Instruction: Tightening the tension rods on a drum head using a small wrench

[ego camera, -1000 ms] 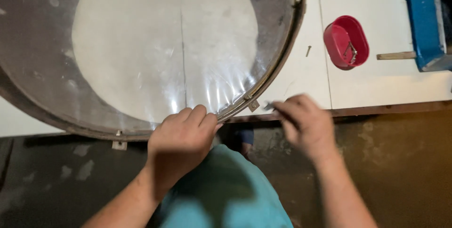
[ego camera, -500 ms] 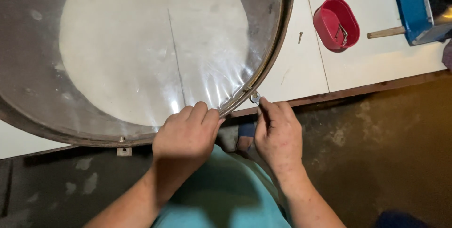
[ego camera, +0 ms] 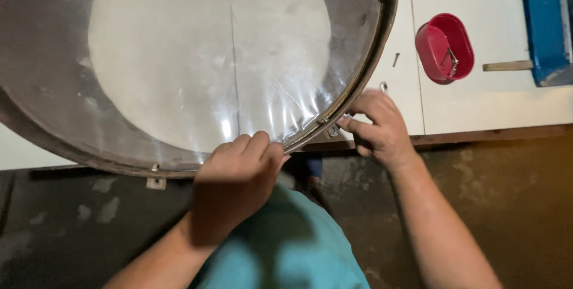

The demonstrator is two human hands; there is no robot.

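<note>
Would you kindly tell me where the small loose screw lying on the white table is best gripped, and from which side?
Pinch the screw across its thin shank from directly above, probably with the right hand, which is nearest. It lies flat and on its own on the white table, between the drum rim and the red oval tub, so both its long sides look free.

Both hands, the left (ego camera: 236,172) and the right (ego camera: 376,128), are bare, with no gloves, rings or watch. The forearms are bare too (no sleeves reach them). A teal shirt (ego camera: 286,247) covers the torso below.
</note>
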